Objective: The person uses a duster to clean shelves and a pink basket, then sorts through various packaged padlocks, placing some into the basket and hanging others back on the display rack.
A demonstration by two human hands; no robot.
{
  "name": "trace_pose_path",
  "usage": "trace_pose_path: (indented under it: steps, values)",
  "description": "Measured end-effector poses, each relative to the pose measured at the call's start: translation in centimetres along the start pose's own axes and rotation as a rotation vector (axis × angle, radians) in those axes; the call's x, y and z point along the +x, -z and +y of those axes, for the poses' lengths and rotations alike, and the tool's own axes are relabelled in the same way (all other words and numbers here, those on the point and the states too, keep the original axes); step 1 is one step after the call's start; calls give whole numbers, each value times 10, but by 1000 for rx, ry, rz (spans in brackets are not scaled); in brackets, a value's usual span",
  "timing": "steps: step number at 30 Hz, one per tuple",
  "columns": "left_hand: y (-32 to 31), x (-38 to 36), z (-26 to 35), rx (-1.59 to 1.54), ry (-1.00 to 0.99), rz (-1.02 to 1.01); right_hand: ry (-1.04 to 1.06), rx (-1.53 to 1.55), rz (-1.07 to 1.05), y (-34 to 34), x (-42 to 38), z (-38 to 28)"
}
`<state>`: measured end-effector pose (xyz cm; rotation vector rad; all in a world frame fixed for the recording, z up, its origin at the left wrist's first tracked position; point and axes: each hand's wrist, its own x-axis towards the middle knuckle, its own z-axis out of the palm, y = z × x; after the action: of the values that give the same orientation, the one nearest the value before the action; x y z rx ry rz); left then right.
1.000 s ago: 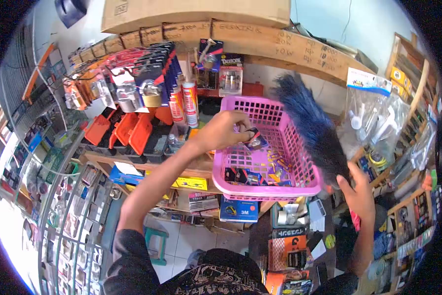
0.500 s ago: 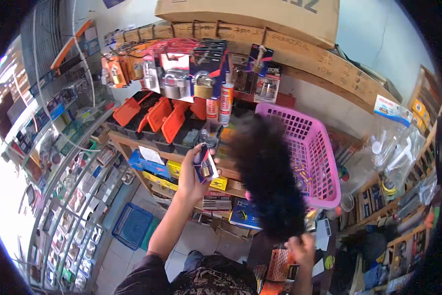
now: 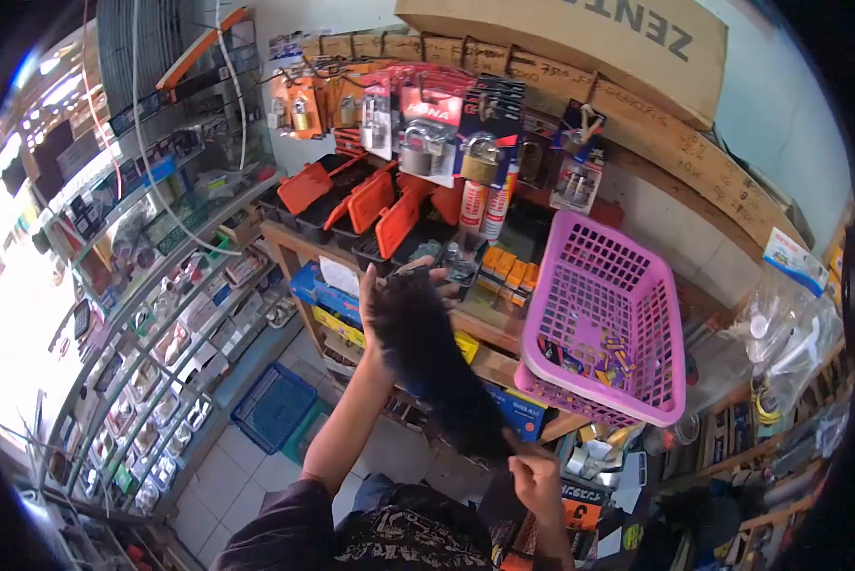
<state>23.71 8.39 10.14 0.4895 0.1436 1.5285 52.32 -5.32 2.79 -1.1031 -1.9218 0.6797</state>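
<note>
My right hand [image 3: 534, 476] is closed on the lower end of a fluffy black duster [image 3: 437, 366], which slants up and left in front of my body. The duster's head lies over my left hand [image 3: 375, 309]. Parts of the left fingers show around its upper end, and the palm and whatever it holds are hidden behind the bristles. Just beyond the left hand are black bins with orange lids [image 3: 397, 226]. To the right of the duster sits a pink basket [image 3: 677, 371] with small yellow and purple items inside.
Packaged padlocks [image 3: 480, 162] hang from a wooden rail above the bins. Small orange boxes [image 3: 508, 271] stand left of the basket. Wire racks line the left side, a blue crate [image 3: 273, 409] is on the floor, and a cardboard box [image 3: 579, 48] is at the top.
The duster has swung left and down over my left hand, covering the small packaged padlock it held. The view has shifted, so the shelf and basket appear further right.
</note>
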Motion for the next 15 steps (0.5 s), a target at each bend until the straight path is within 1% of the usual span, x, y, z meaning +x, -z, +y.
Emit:
trace_pose_path:
  steps: [1,2,3,5,6,7,9,10,11,13,14,15]
  values:
    - [-5,-1,3,46,-30,133,-2,-3,17,-2,3,1]
    - [-17,-3,4,146,-112,149,-63,-75,3,-1,5,-5]
    - [-12,-4,5,149,-129,163,-55,-67,-16,-7,7,-8]
    - [9,-4,8,46,-67,17,-10,90,-20,-17,10,-13]
    - [27,3,11,51,-64,-224,-25,28,-27,-18,7,-3]
    - [17,0,14,58,-76,-221,-15,35,-35,-20,9,0]
    - [-13,-12,13,199,-185,185,-68,34,62,-25,11,3]
    - [-12,-14,14,206,-189,201,18,65,20,-29,11,6]
    - [-6,-14,17,206,-204,209,26,69,6,-30,11,8]
    - [4,-15,26,77,-133,-139,110,62,-24,-33,13,9]
    - [3,-17,27,124,-164,-53,24,82,-20,-31,16,6]
    - [0,-21,25,169,-176,269,30,89,-38,-33,17,7]
